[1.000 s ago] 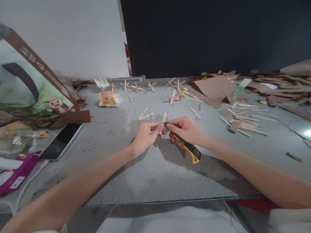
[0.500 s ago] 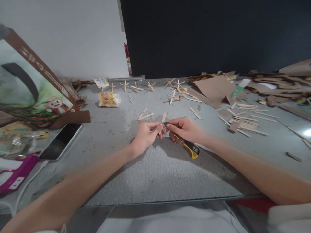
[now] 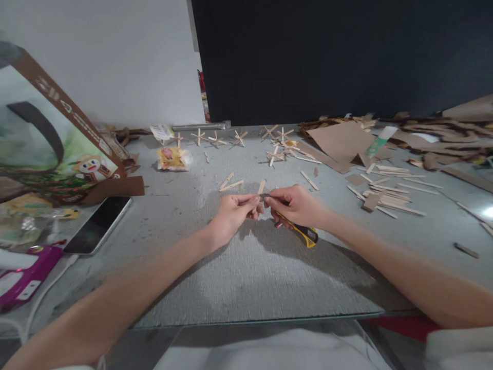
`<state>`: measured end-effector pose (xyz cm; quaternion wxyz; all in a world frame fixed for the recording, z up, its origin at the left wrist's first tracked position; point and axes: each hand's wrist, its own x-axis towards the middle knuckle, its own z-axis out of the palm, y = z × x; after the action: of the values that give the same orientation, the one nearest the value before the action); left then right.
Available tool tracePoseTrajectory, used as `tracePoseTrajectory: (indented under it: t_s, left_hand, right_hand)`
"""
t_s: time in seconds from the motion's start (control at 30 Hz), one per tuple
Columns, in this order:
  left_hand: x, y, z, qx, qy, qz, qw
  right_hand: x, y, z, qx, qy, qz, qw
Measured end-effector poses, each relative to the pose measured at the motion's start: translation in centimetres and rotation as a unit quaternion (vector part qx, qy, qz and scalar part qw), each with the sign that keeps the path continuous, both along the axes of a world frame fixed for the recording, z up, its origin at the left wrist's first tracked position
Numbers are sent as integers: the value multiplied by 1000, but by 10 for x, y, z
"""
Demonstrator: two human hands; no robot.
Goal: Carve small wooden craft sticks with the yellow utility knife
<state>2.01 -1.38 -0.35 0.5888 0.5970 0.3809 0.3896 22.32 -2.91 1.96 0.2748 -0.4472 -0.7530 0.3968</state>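
Observation:
Above the middle of the table, my left hand [image 3: 236, 210] pinches a flat wooden craft stick [image 3: 262, 186], whose pale upper end sticks up past the fingertips. My right hand [image 3: 295, 205] is closed around a yellow and black utility knife [image 3: 304, 234]. The knife's handle points down and right out of the palm. Its dark front end meets the stick between my two sets of fingertips; the blade edge is too small to make out. Just beyond my hands lie a few short stick pieces [image 3: 231, 182], and another stick [image 3: 309, 180] lies farther right.
Star-shaped stick assemblies [image 3: 217, 139] stand along the back. Loose sticks [image 3: 396, 198], brown cardboard [image 3: 337, 144] and a green-white glue stick [image 3: 380, 141] lie at right. At left are a phone [image 3: 98, 226], a purple device [image 3: 31, 275], a printed box [image 3: 57, 128] and a yellow packet [image 3: 173, 159].
The knife handle has swung slightly right and up in my right hand. My left hand keeps its hold on the stick, almost in place.

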Motion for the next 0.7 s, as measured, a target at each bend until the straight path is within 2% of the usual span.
tracePoseTrajectory:
  t_s: [0.2,0.3,0.47,0.7]
  left_hand:
    - [-1,-1,1,-4,-12,-3,1000]
    - [-1,0,0,36,4,11,999]
    - [-1,2,-5,133,57,40,989]
    - [-4,4,-9,152,75,44,985]
  right_hand:
    - [0,0,8,94,-86,-11,992]
    - [2,0,12,138,-89,-36,986]
    - [0,-6,19,87,27,-68,994]
    - [-7,-7,15,31,62,-69,995]
